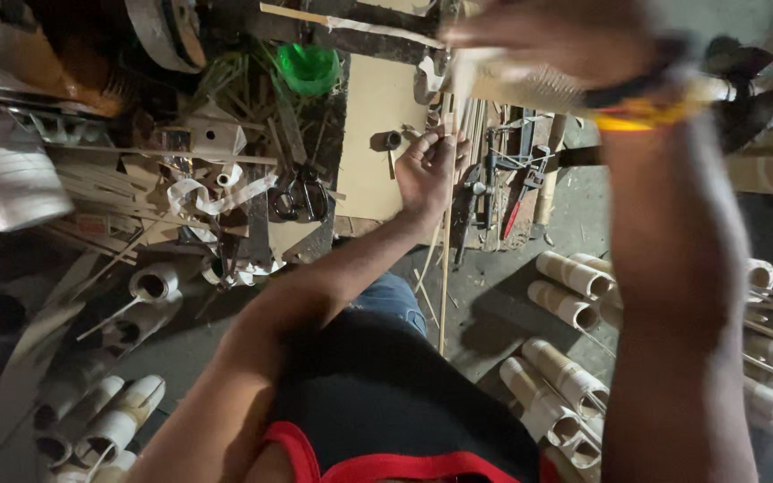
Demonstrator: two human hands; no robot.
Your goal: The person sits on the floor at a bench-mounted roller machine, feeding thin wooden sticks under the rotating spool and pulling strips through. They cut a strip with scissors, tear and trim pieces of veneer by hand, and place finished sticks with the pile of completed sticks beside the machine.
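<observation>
Two hands work a thin pale bamboo strip (445, 268) above a cluttered workshop floor.

We see the blurred right hand (539, 40), cut off at the frame top, clasping the strip's upper end; the left hand (427, 170) pinches it lower down. Cut bamboo tubes (570, 291) litter the grey concrete floor (494, 304); black scissors (301, 197) lie nearby.

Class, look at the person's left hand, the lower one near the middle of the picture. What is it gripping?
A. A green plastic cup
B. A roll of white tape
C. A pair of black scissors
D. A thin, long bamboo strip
D: the left hand closes its fingers around a thin bamboo strip that runs down toward the person's lap, while the scissors and green cup lie apart, untouched.
</observation>
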